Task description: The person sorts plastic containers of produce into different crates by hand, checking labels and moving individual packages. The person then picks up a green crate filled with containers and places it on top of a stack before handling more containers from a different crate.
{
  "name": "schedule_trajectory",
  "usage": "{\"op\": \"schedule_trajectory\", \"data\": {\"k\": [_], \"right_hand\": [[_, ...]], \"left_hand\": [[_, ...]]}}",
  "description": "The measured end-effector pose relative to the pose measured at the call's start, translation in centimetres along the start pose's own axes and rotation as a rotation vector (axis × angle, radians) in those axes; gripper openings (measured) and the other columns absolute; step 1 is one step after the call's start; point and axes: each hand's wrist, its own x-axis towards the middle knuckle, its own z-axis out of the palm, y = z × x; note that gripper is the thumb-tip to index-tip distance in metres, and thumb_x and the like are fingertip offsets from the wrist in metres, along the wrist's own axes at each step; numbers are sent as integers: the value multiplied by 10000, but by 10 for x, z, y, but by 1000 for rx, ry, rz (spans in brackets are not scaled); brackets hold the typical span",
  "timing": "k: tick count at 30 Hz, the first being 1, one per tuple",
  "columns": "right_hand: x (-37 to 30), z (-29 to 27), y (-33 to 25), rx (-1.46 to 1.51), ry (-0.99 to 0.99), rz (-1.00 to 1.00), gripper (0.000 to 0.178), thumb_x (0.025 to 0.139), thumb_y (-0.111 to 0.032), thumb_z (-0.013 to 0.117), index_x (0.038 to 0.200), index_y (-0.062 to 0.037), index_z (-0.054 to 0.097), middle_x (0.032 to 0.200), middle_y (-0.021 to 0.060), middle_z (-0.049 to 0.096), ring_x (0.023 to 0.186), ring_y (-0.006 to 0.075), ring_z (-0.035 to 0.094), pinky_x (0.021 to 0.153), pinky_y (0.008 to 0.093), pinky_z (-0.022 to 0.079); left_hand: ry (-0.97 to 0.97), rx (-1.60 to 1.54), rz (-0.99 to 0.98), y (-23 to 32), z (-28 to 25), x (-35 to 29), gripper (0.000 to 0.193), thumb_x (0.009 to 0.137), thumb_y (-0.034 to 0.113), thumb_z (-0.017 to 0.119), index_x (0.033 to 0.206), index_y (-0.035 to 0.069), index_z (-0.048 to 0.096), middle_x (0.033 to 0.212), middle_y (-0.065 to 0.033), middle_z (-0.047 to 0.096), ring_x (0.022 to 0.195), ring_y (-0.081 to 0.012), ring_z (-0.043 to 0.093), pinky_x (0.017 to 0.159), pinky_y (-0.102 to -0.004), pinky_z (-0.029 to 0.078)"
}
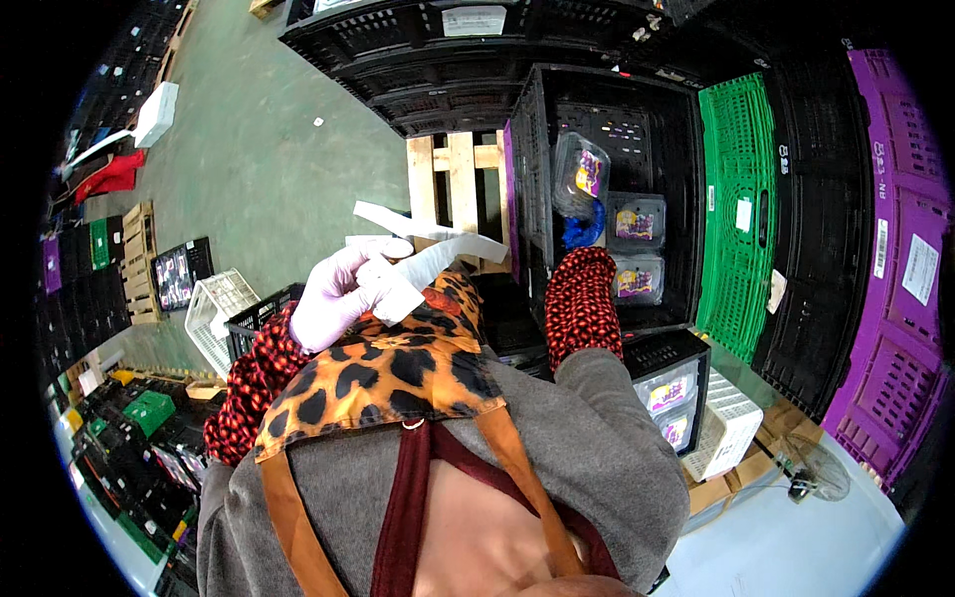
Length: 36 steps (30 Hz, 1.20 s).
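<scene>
My left hand (pixel 343 297), in a pale glove, is closed around white paper strips (pixel 438 261) in front of my leopard-print apron (pixel 388 368). The strips curl out to the right and hang past the fingers. My right hand (pixel 585 225), in a blue glove, reaches into a black crate (pixel 619 92). It grips the near end of a clear plastic tub (pixel 581 171) with a purple and yellow label, tilted along the crate's left side. Two similar tubs, a farther tub (pixel 637 221) and a nearer tub (pixel 638 280), lie to its right.
Stacked black crates (pixel 438 75) stand ahead, beside a wooden pallet (pixel 456 174). To the right are a green crate (pixel 736 199) and purple crates (pixel 900 259). A white basket (pixel 726 428) and a fan (pixel 818 468) sit at lower right. Another white basket (pixel 214 313) is left.
</scene>
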Motion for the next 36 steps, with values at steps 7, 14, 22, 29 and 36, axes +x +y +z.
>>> {"op": "schedule_trajectory", "data": {"k": [7, 14, 22, 29, 36], "right_hand": [[-130, 90, -90, 0, -225, 465, 655, 732, -661, 491, 1105, -126, 562, 784, 70, 595, 457, 116, 363, 372, 252, 269], [-274, 119, -123, 349, -725, 708, 930, 662, -634, 634, 1239, 42, 358, 706, 34, 481, 497, 82, 392, 510, 208, 320], [-409, 145, -87, 605, -628, 492, 620, 875, -489, 397, 1295, -34, 360, 1105, 179, 514, 564, 108, 456, 504, 235, 388], [-458, 147, -53, 726, -623, 504, 598, 901, -472, 355, 1309, -36, 329, 968, 178, 503, 537, 107, 450, 419, 216, 375], [-512, 170, -48, 733, -448, 351, 637, 869, -567, 354, 1217, -39, 427, 748, 93, 488, 445, 89, 394, 408, 200, 347]], "left_hand": [[18, -5, 42, -13, -12, 10, 82, 841, 29, 574, 911, -8, 593, 873, -65, 627, 768, -92, 586, 675, -230, 472], [-207, 59, 145, -27, 14, 85, 78, 770, 9, 638, 842, -6, 611, 763, -24, 603, 693, -60, 569, 618, -198, 461], [-564, 51, -25, -8, 81, 108, 122, 764, 93, 701, 828, 0, 656, 771, -28, 658, 696, -64, 607, 637, -205, 486], [-583, 196, -102, -1, 99, 90, 245, 690, 149, 777, 772, -45, 651, 734, -87, 662, 647, -104, 626, 584, -228, 499], [-639, 606, -6, -32, 108, 90, 410, 696, 310, 770, 538, -16, 578, 519, -35, 565, 482, -51, 519, 452, -222, 408]]}}
